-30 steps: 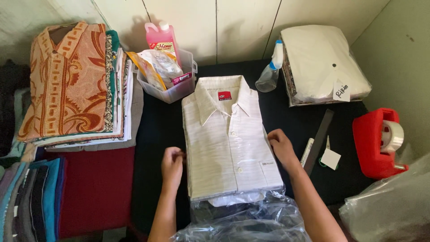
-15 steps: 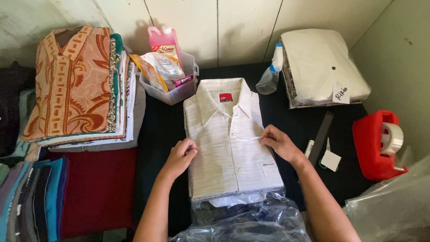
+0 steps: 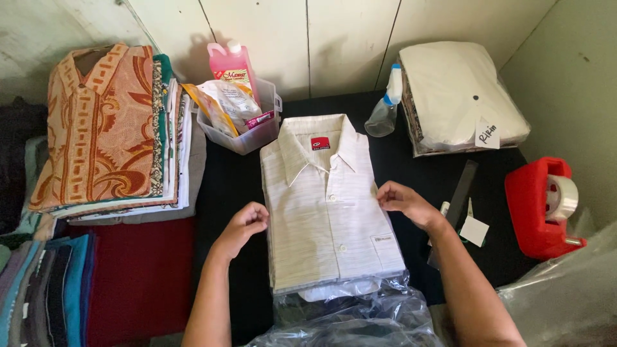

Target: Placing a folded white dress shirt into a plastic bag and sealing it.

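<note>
A black table [image 3: 238,173] carries a stack of folded patterned shirts [image 3: 109,128] at the left and, in the middle, a folded white shirt [image 3: 328,205] lying flat, collar away from the person, its lower end over a crumpled clear plastic bag [image 3: 347,318]. The left hand [image 3: 244,222] curls its fingers on the shirt's left edge, and the right hand [image 3: 402,200] pinches the right edge. A red tape dispenser [image 3: 540,205] sits at the far right, with a clear tub [image 3: 247,132] and a spray bottle [image 3: 384,109] behind the shirt.
</note>
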